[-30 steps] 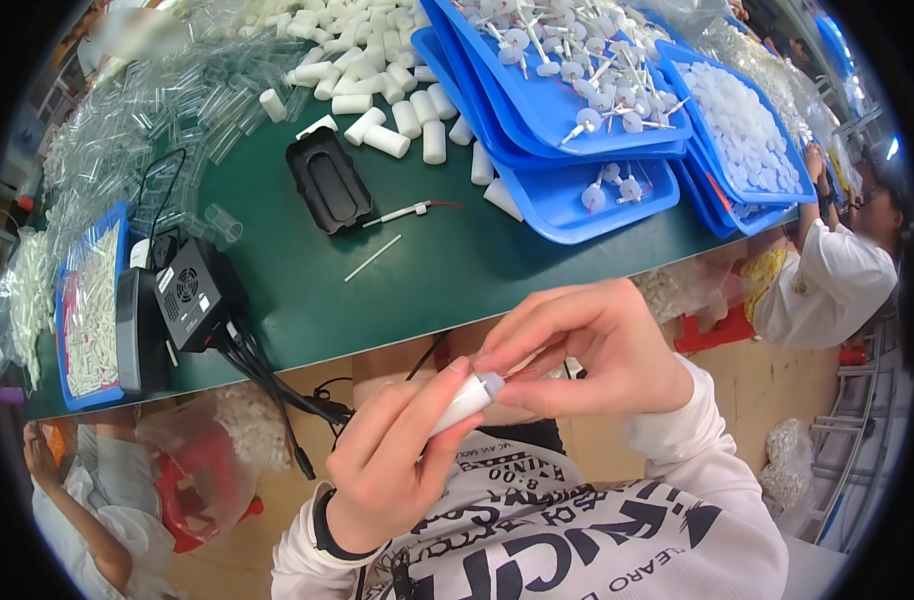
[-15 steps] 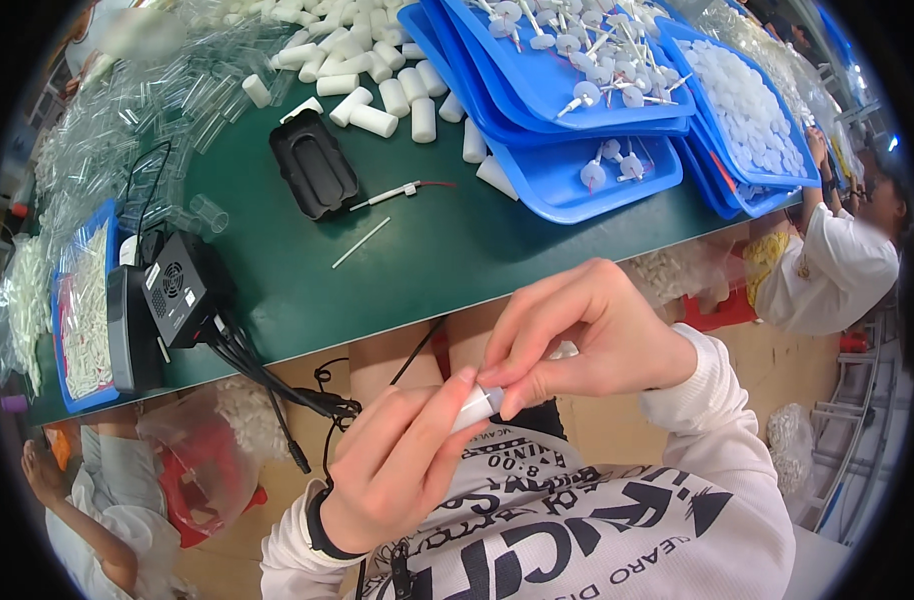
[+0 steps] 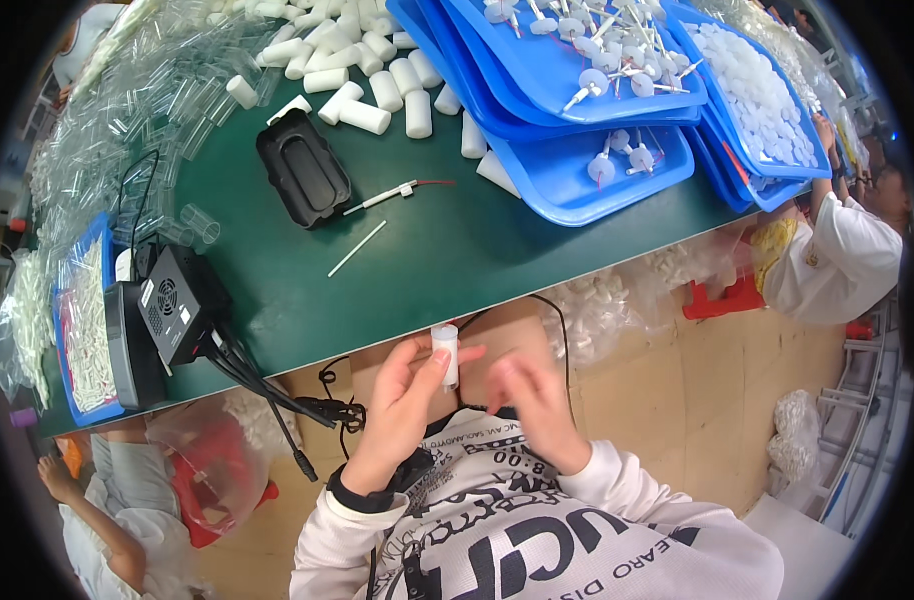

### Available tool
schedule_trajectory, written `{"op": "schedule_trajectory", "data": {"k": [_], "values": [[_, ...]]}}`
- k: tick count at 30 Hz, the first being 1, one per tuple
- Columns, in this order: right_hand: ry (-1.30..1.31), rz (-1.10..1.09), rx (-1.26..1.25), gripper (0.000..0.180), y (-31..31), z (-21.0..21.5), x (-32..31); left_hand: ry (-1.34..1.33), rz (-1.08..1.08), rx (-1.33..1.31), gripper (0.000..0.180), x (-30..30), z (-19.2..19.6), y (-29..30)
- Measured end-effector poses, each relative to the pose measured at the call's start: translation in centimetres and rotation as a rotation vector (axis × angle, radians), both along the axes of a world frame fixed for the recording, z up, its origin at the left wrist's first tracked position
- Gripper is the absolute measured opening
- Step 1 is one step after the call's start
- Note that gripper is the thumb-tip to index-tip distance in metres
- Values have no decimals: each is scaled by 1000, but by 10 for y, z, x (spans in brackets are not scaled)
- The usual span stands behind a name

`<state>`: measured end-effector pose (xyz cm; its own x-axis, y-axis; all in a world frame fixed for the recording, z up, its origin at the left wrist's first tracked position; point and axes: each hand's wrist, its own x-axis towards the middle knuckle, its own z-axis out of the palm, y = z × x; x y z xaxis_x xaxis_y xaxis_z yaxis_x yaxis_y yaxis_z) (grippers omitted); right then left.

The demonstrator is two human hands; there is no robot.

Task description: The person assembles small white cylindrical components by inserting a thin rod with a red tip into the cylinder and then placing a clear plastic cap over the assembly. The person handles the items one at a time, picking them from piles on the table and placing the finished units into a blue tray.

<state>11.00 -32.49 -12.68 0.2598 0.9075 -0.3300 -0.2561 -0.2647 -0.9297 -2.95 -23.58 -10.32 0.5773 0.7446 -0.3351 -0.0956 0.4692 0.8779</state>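
White cylinder [image 3: 445,358] between thumb and fingers of left hand [image 3: 401,400], clamped on it. Right hand [image 3: 535,396] just beside, blurred, fingers curled; can't tell if fingertips meet.

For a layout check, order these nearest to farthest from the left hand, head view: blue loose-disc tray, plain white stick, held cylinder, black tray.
1. Held cylinder: in the left hand.
2. Plain white stick: ahead, on the table.
3. Black tray: beyond the stick, leftward.
4. Blue loose-disc tray: far right.
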Motion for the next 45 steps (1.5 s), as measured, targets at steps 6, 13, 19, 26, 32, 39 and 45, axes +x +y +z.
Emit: {"op": "schedule_trajectory", "data": {"k": [6,13,19,26,32,39,45], "values": [[58,117,-26,34,19,5,-34,-46,12,-144,32,5,-3,0],[257,-23,33,37,21,1,-48,5,4,-119,33,6,-1,5],[333,-132,-14,42,26,13,-62,48,28,-106,33,6,2,5],[446,-188,82,39,26,11,-74,48,-17,-226,30,1,16,13],[402,-170,-25,42,30,25,-65,95,40,-277,30,10,19,11],[389,-54,-107,46,29,26,-51,-38,132,-340,28,16,12,6],[540,-37,45,45,27,-5,-67,122,-61,-165,32,-2,10,18]]}}
